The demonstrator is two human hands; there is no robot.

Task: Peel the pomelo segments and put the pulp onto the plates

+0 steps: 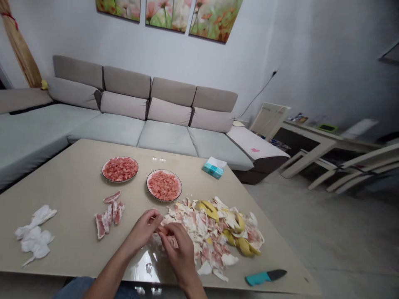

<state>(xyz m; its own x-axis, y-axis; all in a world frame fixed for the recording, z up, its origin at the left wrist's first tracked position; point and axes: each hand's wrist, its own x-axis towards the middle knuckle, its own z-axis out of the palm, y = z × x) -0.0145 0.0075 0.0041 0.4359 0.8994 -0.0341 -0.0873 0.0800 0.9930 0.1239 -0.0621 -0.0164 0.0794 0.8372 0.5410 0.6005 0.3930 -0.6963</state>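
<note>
Right hand [180, 251], left hand [144, 229] pinch fruit piece [162, 229] between them, beside peel pile [215, 232].

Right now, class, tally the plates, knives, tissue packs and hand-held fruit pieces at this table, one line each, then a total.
Plates: 2
Knife: 1
Tissue pack: 1
Fruit piece, pinched by left hand and right hand: 1
Total: 5

A glossy beige rectangular table [71, 182] bore a round white plate of pink fruit flesh [103, 171], a second such plate [147, 185], pink peeled segments [109, 216], a heap of white and yellow peel scraps [215, 232], crumpled white tissues [34, 234], a teal tissue packet [213, 168] and a teal-handled black knife [264, 277].
</note>
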